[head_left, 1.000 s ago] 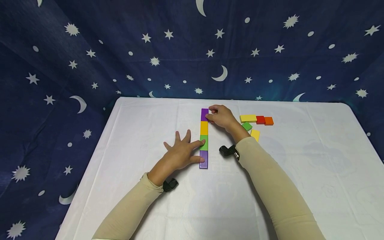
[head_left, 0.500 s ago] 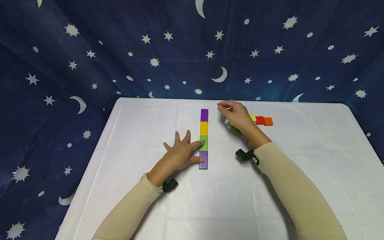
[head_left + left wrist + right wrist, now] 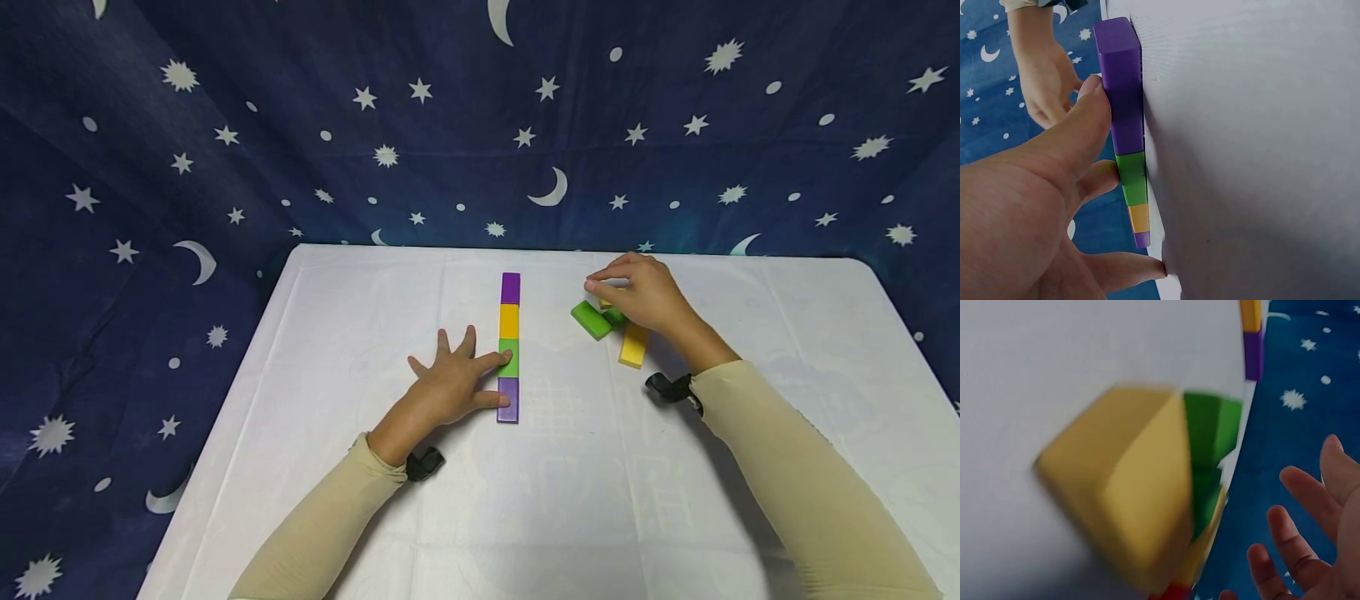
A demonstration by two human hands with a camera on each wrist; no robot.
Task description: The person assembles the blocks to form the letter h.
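A row of blocks lies on the white table (image 3: pixel 375 292), running away from me: purple (image 3: pixel 511 287), yellow (image 3: pixel 510 321), green (image 3: pixel 510 357), purple (image 3: pixel 508 400). My left hand (image 3: pixel 487 379) lies flat with fingers spread. Its thumb touches the near purple block (image 3: pixel 1119 75) and a finger touches the green one (image 3: pixel 1132 178). My right hand (image 3: pixel 622 292) hovers over the loose blocks to the right, fingers (image 3: pixel 1297 550) relaxed and holding nothing. A green block (image 3: pixel 592 320) and a yellow block (image 3: pixel 633 344) lie by it. The wrist view shows the yellow block (image 3: pixel 1129 487) close up and blurred.
A dark blue cloth with stars and moons (image 3: pixel 225 150) hangs behind and beside the table. A red block edge (image 3: pixel 1175 592) peeks out below the yellow one; in the head view my right hand hides whatever lies under it. Bare table lies in front of and to the left of the row.
My right hand left the far purple block and moved right to the loose blocks, now covering the red and orange ones. A green block lies further left. The left hand has not moved.
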